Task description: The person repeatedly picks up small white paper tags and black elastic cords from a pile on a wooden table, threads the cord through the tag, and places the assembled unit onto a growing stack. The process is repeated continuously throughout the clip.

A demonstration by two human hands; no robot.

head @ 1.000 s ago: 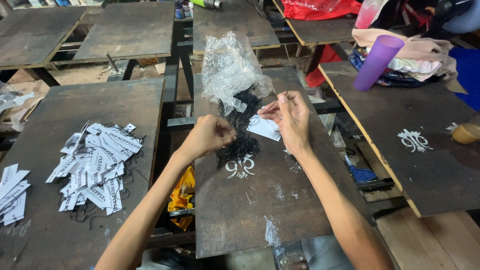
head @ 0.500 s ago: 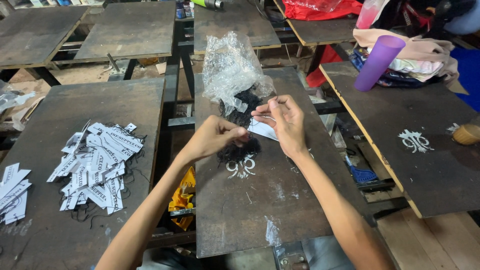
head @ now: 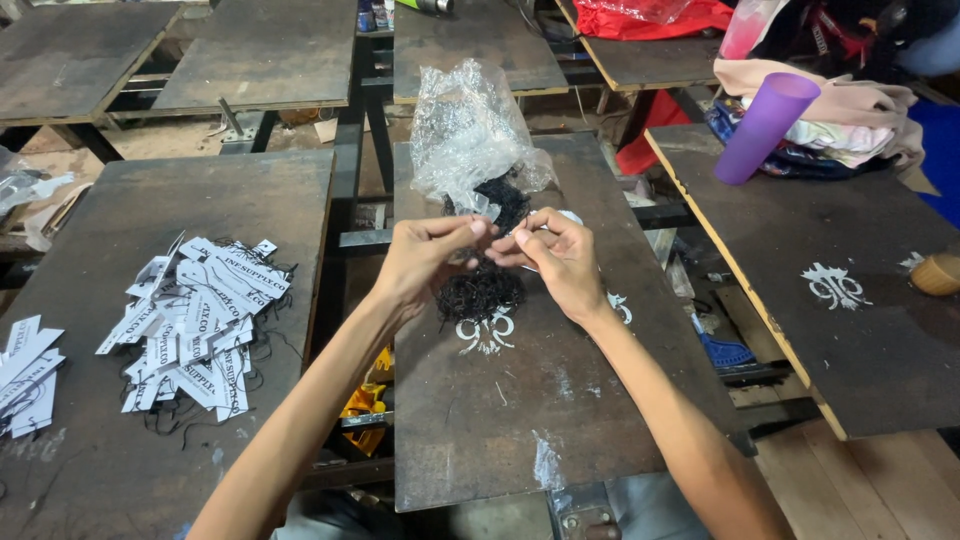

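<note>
Right now both hands meet over the middle of the dark wooden board [head: 520,420], fingertips almost touching above a tangle of black string loops [head: 482,292]. The left hand [head: 425,262] is pinched shut, thumb against forefinger, on what looks like a fine black strand; the strand itself is too thin to make out clearly. The right hand [head: 560,258] is likewise closed in a pinch, and a white paper tag [head: 568,217] peeks out just behind its knuckles, so it seems to grip that tag, though most of it is hidden. The string pile lies directly below and slightly toward the person from the fingertips, touching the board, nearer the left hand than the right. Just beyond the hands a crumpled clear plastic bag [head: 468,135] stands on the far end of the same board, with more black string spilling from its mouth toward the pile. On the neighbouring board to the left lies a loose heap of white printed tags [head: 200,320], well apart from both hands, with a smaller stack of tags [head: 25,375] at the far left edge. To the right, on another board, a purple plastic cup [head: 765,125] leans against folded cloth [head: 850,110].
</note>
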